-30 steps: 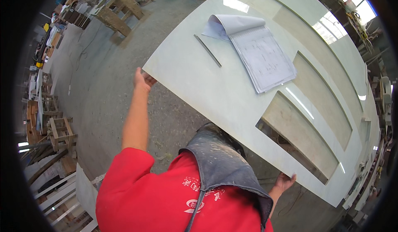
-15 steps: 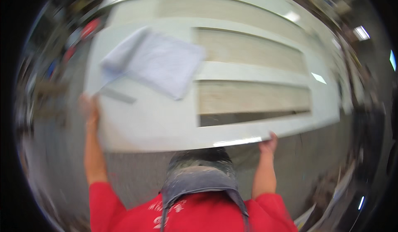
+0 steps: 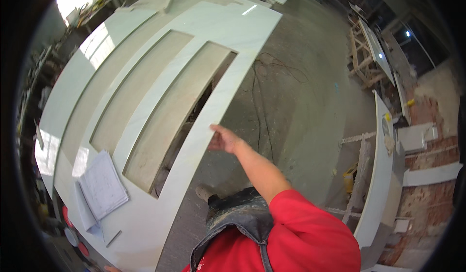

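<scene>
A glossy white stone slab (image 3: 184,194) with two long rectangular cutouts lies tilted across the left half of the view. My right hand (image 3: 223,140) grips its near right edge, the thumb on top and the other fingers along or under the rim. Of my left hand (image 3: 112,269) only a sliver shows at the lower edge, by the slab's near left end; its fingers are mostly hidden. On the slab near that end sits a stack of white paper sheets (image 3: 103,187), one side curled back. Beside the sheets rests a short grey strip (image 3: 113,238).
Dark cables (image 3: 257,111) trail over the grey floor (image 3: 306,121) to the right. A wooden trestle (image 3: 361,60) carries slabs at the far right. A long white piece (image 3: 381,175) stands nearer, beside a brick-coloured surface (image 3: 429,194). Cluttered shelving lines the left side.
My view has swung, so the slab now slants from lower left to upper right. My left hand has slipped almost out of view; my right hand remains at the slab's edge.
</scene>
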